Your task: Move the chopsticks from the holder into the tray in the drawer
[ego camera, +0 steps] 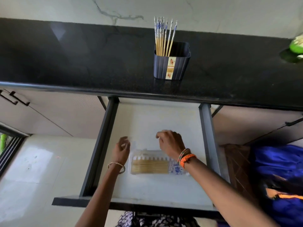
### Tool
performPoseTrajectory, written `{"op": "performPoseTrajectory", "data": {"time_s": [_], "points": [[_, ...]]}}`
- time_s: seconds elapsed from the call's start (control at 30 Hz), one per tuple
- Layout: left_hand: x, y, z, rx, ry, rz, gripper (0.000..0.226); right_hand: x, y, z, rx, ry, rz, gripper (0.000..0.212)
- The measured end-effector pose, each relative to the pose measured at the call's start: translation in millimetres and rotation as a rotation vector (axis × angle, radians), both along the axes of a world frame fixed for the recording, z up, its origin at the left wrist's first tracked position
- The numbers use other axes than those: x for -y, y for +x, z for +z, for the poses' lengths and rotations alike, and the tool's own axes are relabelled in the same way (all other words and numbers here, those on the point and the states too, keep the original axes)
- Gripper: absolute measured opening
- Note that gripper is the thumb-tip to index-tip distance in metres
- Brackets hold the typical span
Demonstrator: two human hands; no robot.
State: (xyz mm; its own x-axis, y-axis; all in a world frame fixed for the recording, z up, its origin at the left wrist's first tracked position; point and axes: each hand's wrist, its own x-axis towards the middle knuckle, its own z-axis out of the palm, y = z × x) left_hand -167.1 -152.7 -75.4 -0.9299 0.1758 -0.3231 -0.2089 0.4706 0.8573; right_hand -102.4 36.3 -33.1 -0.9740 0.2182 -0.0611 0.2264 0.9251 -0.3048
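Chopsticks (164, 36), remaining stock: a bundle standing upright, patterned ends up, in the dark ribbed holder (171, 67) on the black table (82, 63), directly behind the open drawer (155, 122) and well apart from both hands. Chopsticks, transferred stock (150, 166): a row lying flat and parallel in the clear tray (139, 154) toward the front of the drawer, blue-patterned ends at the tray's right; laid side by side, probably so they sit level and the drawer can close. Left hand (121, 150): just beside the tray's left end, fingers loosely curled and empty, apparently placed to steady or square the tray. Right hand (172, 144): over the tray's back edge, fingers (159, 136) bent downward and slack, grasping nothing visible, though motion blur softens the fingertips. Tray contents lie just in front of and below both hands, not touched by them. Task status, by judgement: part done; holder not yet emptied.
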Motion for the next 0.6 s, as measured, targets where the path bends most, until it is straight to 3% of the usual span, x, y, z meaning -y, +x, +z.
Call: {"op": "performPoseTrajectory", "data": {"time_s": [0.2,0.37,0.47,0.6], "points": [[-93,-85,116,-0.363,0.174,-0.142,0.024,-75,-73,101,-0.405,-0.172,-0.261,0.025],[-158,-150,173,-0.619,0.105,-0.192,0.029,-142,-132,148,-0.616,-0.191,-0.329,0.02],[-184,-185,184,-0.699,0.027,-0.269,0.034,-180,-181,162,-0.57,-0.312,-0.36,0.022],[-202,-217,173,-0.724,-0.116,-0.405,0.035,-214,-242,164,-0.347,-0.361,-0.383,0.028]]}}
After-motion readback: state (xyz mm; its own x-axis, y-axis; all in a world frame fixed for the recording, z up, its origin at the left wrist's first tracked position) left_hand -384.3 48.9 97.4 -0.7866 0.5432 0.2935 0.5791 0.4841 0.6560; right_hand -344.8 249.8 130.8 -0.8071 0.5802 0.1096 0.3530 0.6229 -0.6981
